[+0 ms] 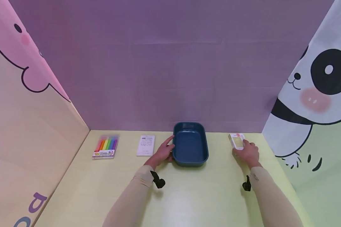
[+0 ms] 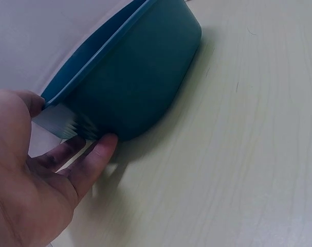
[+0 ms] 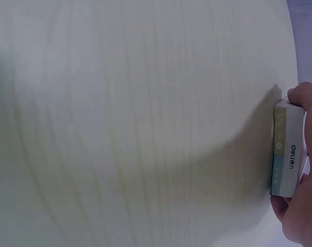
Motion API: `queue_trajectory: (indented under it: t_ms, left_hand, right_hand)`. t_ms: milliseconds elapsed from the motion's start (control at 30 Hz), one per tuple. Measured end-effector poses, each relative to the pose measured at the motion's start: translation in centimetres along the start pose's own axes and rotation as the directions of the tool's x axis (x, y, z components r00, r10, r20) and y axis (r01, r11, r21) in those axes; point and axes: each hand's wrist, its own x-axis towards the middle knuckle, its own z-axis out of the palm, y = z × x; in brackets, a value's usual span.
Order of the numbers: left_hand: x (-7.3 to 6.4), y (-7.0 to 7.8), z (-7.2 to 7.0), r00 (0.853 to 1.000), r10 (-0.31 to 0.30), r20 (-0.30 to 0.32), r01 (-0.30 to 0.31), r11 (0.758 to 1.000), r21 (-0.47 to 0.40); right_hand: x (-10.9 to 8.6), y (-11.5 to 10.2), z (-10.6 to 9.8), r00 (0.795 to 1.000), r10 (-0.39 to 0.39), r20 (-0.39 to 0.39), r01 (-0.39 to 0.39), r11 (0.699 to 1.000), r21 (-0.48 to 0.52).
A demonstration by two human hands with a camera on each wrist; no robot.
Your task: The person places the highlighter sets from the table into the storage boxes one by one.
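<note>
The right hand (image 1: 248, 154) has its fingers curled round the white box (image 1: 237, 142) at the far right of the worktop (image 1: 199, 195); even pressure at both ends should keep it level. The left hand (image 1: 162, 153), fingers spread, touches the blue tray (image 1: 191, 146) on its left side (light steadying seems enough). The box reads "deli"; a fainter code may be "S731".

Tray (image 1: 191, 146) is dk blue, box (image 1: 237, 141) wht w/ yel.

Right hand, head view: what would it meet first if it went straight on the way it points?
The box, which the right hand grips. Beyond that, the purple wall looks next in line, though the depth is unclear.
</note>
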Motion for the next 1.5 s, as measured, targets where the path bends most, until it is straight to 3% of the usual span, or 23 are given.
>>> queue_trajectory:
  t_ms: [400, 867, 1133, 1500]
  left_hand:
    - [-0.1, -0.4, 0.2, 1.000, -0.001, -0.015, 0.000, 1.000, -0.027]
    - [-0.3, -0.1, -0.1, 1.000, 0.009, 0.001, -0.009, 1.000, -0.025]
    - [-0.4, 0.3, 0.0, 1.000, 0.013, 0.023, -0.012, 1.000, -0.026]
    - [0.3, 0.3, -0.1, 0.998, 0.011, 0.060, -0.013, 1.000, 0.021]
  right_hand:
    - [-0.4, -0.4, 0.5, 0.997, 0.060, -0.052, -0.057, 0.997, 0.057]
    - [-0.6, -3.2, -0.4, 0.983, -0.005, -0.183, 0.020, 0.997, 0.078]
    - [-0.9, -4.9, -1.1, 0.964, -0.048, -0.263, 0.069, 0.995, 0.071]
    - [-2.0, -7.1, -2.5, 0.957, -0.076, -0.279, 0.100, 0.992, 0.075]
